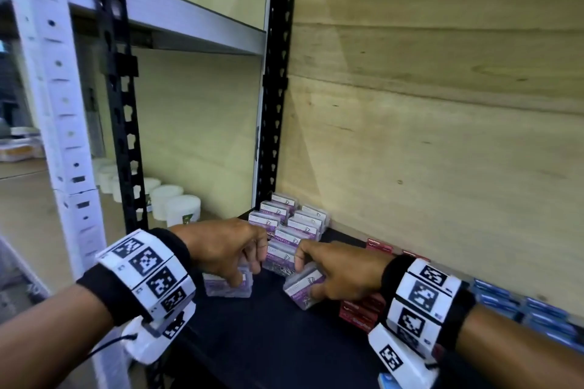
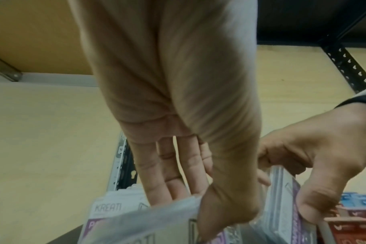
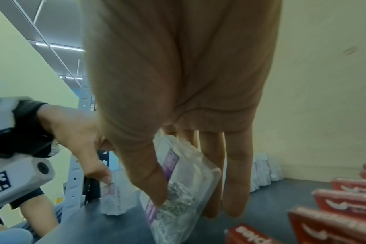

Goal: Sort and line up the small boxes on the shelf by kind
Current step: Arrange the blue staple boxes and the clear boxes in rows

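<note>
Two hands (image 1: 227,249) (image 1: 339,271), each gripping one clip box (image 1: 229,286) (image 1: 301,286)

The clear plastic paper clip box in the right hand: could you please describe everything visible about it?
The clear plastic paper clip box with a purple label is flat, rectangular and see-through, with silvery paper clips heaped inside. It is tilted, one edge down near the dark shelf board. The right hand holds it, thumb on one face and fingers behind. It sits in front of the purple-labelled rows.
</note>
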